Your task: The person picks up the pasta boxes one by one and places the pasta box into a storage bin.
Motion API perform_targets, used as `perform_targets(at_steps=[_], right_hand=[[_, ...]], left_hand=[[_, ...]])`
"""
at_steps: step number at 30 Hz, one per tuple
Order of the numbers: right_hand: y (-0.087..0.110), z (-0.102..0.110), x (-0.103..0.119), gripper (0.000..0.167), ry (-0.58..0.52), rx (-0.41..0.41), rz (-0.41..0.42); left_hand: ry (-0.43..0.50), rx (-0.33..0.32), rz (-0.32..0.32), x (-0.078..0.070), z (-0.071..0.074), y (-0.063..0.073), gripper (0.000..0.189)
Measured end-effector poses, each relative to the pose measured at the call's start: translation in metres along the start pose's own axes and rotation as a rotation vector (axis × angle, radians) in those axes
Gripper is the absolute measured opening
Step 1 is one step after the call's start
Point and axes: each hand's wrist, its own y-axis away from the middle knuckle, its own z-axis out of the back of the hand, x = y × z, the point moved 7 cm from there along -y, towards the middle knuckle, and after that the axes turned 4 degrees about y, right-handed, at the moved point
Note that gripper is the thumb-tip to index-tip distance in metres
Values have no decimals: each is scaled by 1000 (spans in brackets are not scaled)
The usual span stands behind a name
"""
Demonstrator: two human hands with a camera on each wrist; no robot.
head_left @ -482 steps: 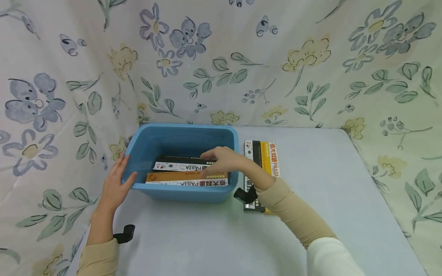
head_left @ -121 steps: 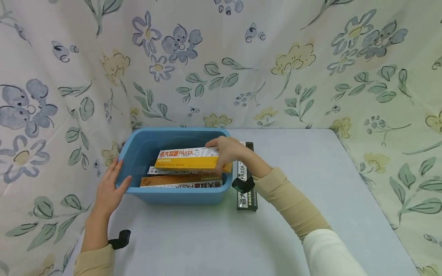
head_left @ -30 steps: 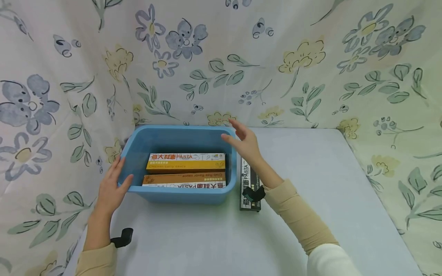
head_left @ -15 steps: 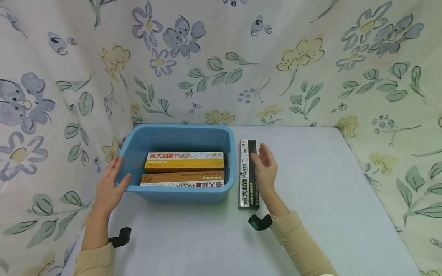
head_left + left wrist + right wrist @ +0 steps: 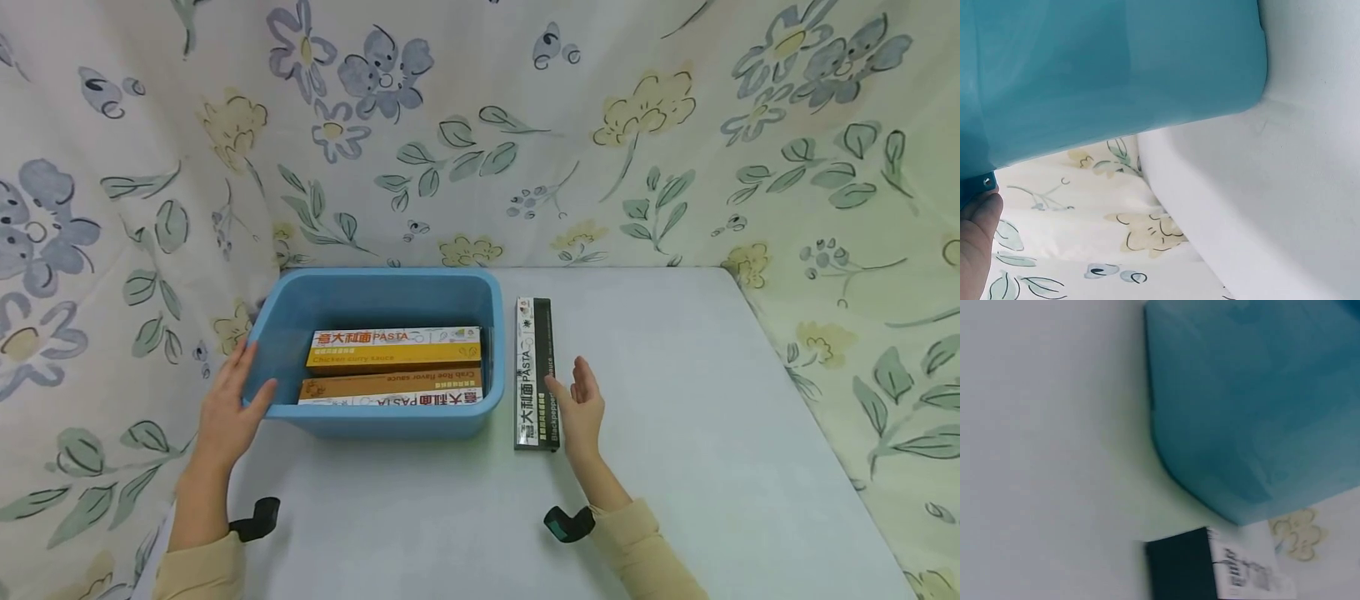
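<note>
A blue plastic bin [image 5: 390, 423] holds pasta boxes, among them a yellow chicken curry one [image 5: 393, 354] and a brown crab roe one [image 5: 390, 386]. My left hand [image 5: 223, 417] rests on the bin's left rim with fingers extended and thumb near the front corner; the left wrist view catches part of this hand [image 5: 977, 240] at the rim. To the right of the bin lies a black-and-white black pepper pasta box [image 5: 534, 375]. My right hand [image 5: 583, 417] hovers just right of that box, fingers loosely spread, holding nothing. In the right wrist view the box's dark end [image 5: 1182, 569] shows.
A pale cloth-covered table [image 5: 675, 400] lies beneath everything. Floral curtains [image 5: 465, 167] hang behind and at both sides, close to the bin's back and left. Dark wrist cameras [image 5: 568, 525] sit on both wrists.
The yellow pasta box went from the table into the bin, carried by my right hand. That hand then let go and moved right and nearer, beside the black box. My left hand stayed on the rim.
</note>
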Motion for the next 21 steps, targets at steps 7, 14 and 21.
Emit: perform_targets(at_steps=[7,14,21], right_hand=[[13,0,-31,82,126,-13,-82],[22,-6,-62,93,290,-12,-147],[25,-11,-69,105,382,-21,-144]], left_hand=[[-16,0,3,-2,-1,1,62],[-12,-2,3,-2,-1,1,62],[-5,2,6,-2,0,0,62]])
